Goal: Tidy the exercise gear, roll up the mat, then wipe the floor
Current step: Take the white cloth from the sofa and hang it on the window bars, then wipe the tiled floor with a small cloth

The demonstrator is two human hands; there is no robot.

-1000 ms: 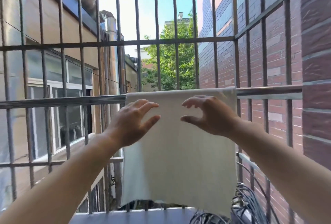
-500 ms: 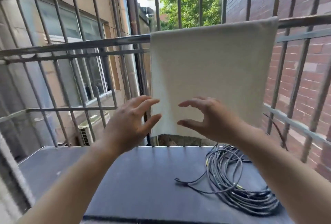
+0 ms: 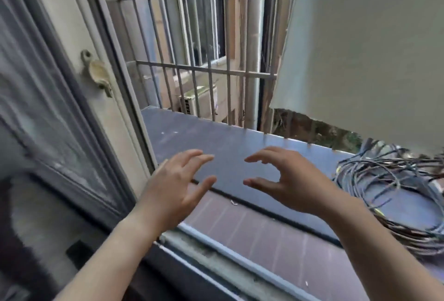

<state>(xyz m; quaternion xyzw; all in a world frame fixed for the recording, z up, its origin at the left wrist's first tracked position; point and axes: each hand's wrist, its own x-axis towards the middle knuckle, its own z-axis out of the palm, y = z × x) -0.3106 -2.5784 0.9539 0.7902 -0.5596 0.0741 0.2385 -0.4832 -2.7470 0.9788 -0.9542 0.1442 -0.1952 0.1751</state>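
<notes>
both hands, left and right, grip spread empty over ledge beside cable coil.

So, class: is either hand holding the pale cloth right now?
No: the left hand and right hand are open and empty, below the cloth.

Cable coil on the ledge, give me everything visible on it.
The cable coil is a loose bundle of thin dark cable, many loops, with a few yellowish marks and some strands straying out of the ring. It lies flat on the dark ledge at the right, just inside the bars, below the hanging cloth. Its right side runs out of frame. Neither hand touches it; the right hand hovers nearest, open.
</notes>
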